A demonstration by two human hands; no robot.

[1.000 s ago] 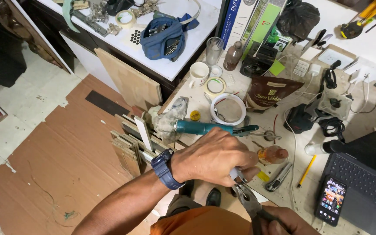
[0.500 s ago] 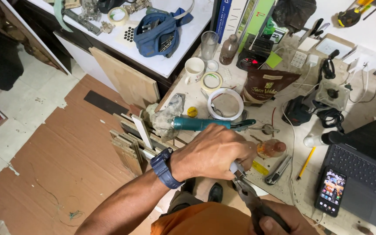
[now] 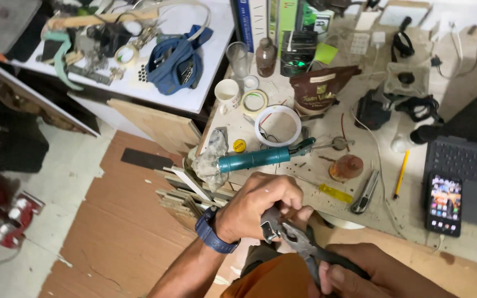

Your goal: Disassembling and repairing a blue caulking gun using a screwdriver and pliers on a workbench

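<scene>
My left hand (image 3: 260, 207), with a blue watch on its wrist, is closed around a small metal part (image 3: 270, 226) that its fingers mostly hide. My right hand (image 3: 360, 273), at the bottom edge, grips the dark handles of a pair of pliers (image 3: 299, 243). The plier jaws meet the small part at my left fingertips. Both hands hover at the near edge of the cluttered workbench (image 3: 470, 243), above my lap.
Just beyond my hands lie a teal-handled tool (image 3: 260, 157), a yellow screwdriver (image 3: 335, 193), a utility knife (image 3: 364, 193) and a pencil (image 3: 400, 174). A phone (image 3: 444, 204) rests on a laptop at right. Tape rolls, a cup and a brown bag stand farther back. Cardboard covers the floor at left.
My hands and the pliers have stayed together in the same grip. The view has shifted slightly, so the bench sits a little higher and the hands look closer.
</scene>
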